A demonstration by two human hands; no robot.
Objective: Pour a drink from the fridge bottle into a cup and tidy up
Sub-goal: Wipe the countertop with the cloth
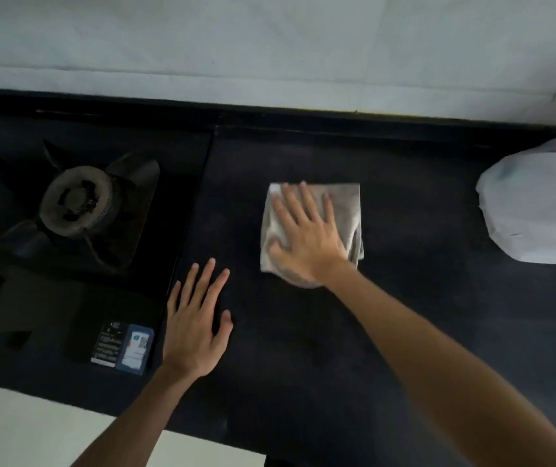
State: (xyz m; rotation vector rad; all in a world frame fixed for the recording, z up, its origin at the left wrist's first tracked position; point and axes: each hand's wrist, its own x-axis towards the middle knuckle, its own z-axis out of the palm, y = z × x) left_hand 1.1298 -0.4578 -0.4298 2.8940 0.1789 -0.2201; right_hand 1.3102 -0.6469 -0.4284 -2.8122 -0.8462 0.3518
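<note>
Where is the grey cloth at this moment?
In the head view, the grey cloth lies flat on the dark countertop, right of centre, under the right hand, between the gas burner and the white bag.

Right hand (307,237) flat on grey cloth (344,210); left hand (195,328) flat on dark counter (421,230) beside stove (77,203).

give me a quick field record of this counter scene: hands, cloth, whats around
surface: dark countertop
right hand: palm flat, fingers spread, pressing on the cloth
cloth: grey, folded, lying flat on the counter
left hand: open, flat on the counter, apart from the cloth, holding nothing
left of the cloth: gas burner on a black hob
right edge: white bag on the counter
bottle, cup: not in view
</note>
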